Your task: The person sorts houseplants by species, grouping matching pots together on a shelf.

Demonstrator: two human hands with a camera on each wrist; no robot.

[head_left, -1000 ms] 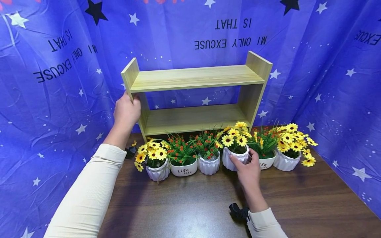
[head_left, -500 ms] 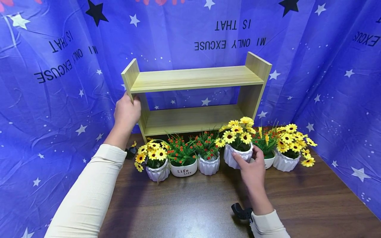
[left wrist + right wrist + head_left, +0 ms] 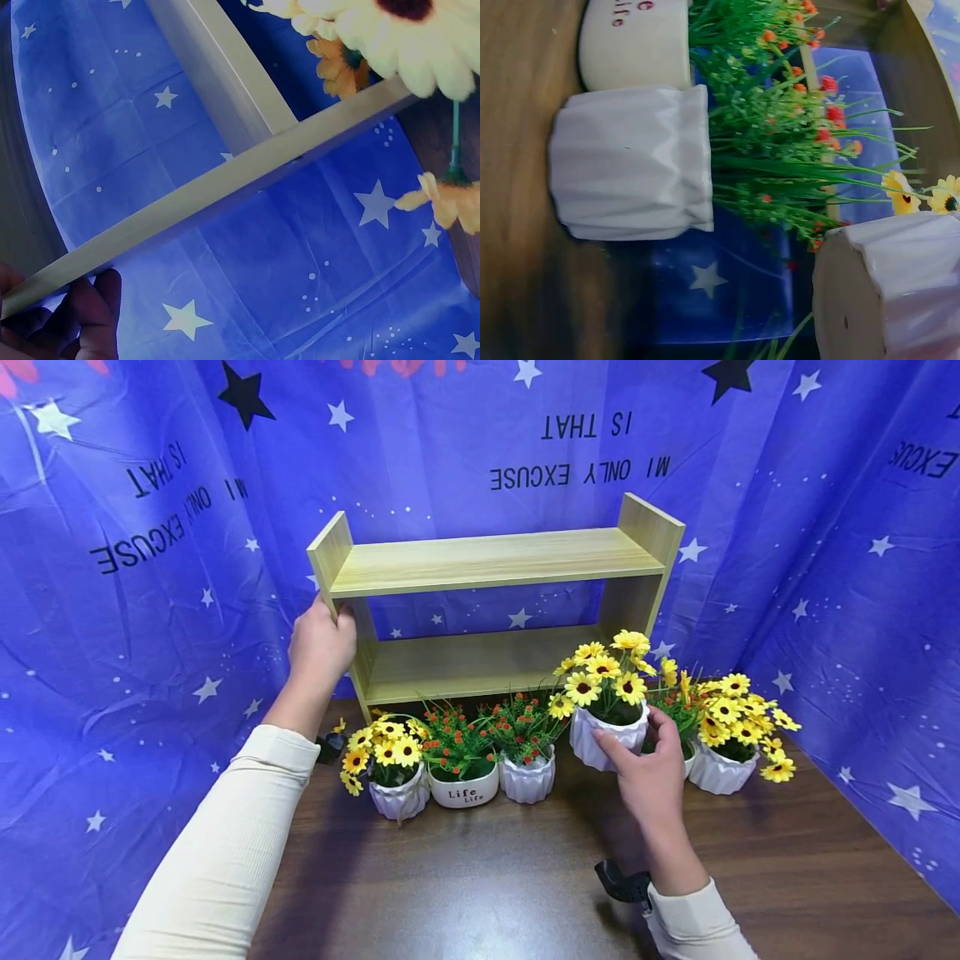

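Left wrist: left hand point(image 3: 71, 315) cropped

The shelf point(image 3: 487, 560) looks like pale matt wood-grain board. The desk point(image 3: 787, 852) is dark, faintly glossy wood. The ribbed white pot point(image 3: 600, 743) seems glazed ceramic; the backdrop point(image 3: 150, 610) is creased cloth.

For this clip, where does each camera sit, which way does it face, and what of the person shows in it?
Head: looks forward and down at the wooden shelf and table; both sleeves and hands show.
Left wrist: looks up along the shelf edge; the left hand has fingertips showing.
Right wrist: looks sideways at a standing white pot and the raised yellow-flower pot; no hand shows.
Shared: head also shows the yellow-flower pot in the right hand.
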